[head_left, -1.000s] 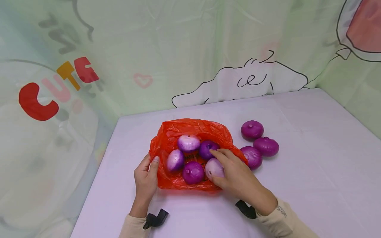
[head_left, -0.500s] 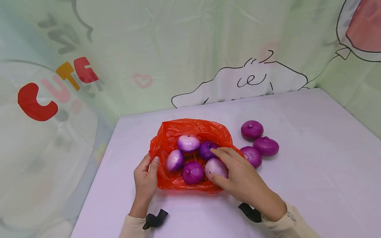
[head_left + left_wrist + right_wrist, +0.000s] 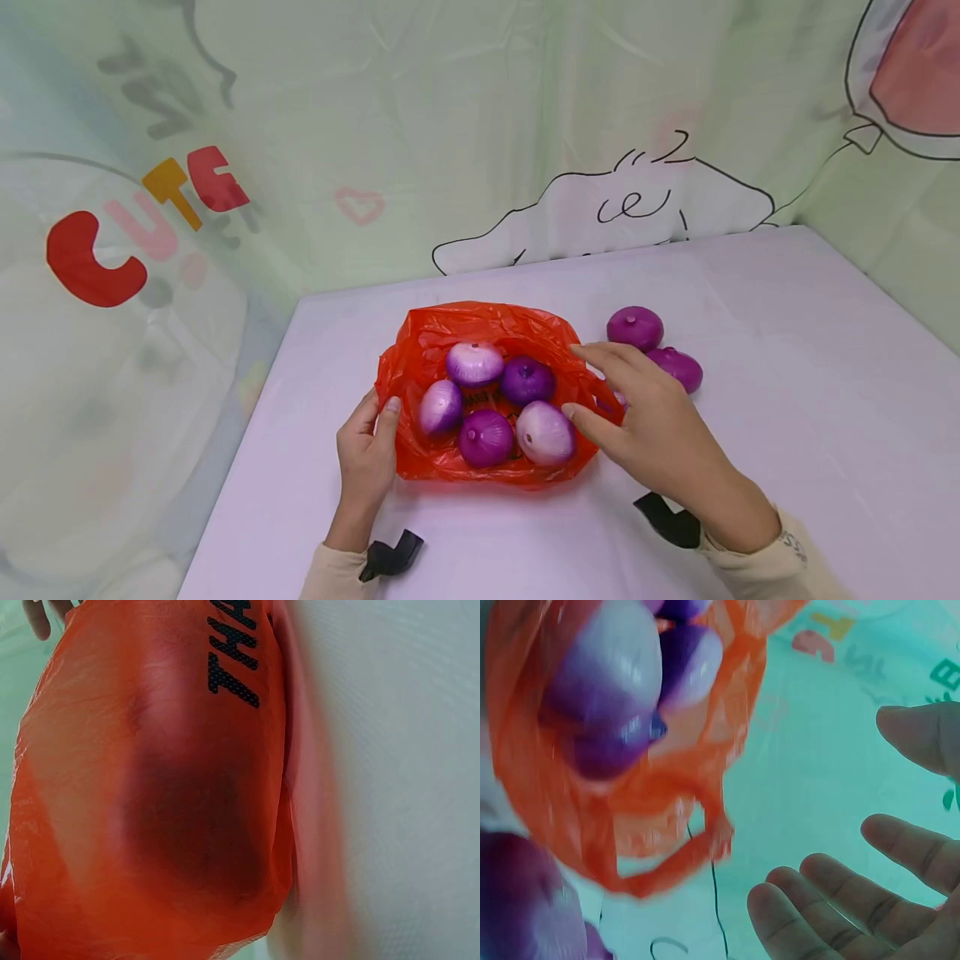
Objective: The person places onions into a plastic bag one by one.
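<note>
A red plastic bag [image 3: 438,323] sits open on the table with several purple onions in it. My left hand [image 3: 366,454] pinches the bag's left edge between thumb and fingers. At the bag's right side, my right hand [image 3: 663,425] holds nothing, its fingers spread beside a pale purple onion [image 3: 546,433]. The right wrist view shows that hand [image 3: 870,900] apart from the bag's loop handle [image 3: 664,877]. In the left wrist view the bag [image 3: 82,787] fills much of the frame, black print on its side and dark round shapes showing through.
Two onions lie on the table [image 3: 787,400] beyond my right hand: a purple onion [image 3: 635,328] at the back and another onion [image 3: 681,369] partly covered by the hand. A third there is mostly hidden. Printed cloth walls [image 3: 465,125] rise behind and beside the table.
My right hand has let go of the pale onion in the bag and moved right, over the bag's edge, now covering part of the loose onions. The left hand keeps its place.
</note>
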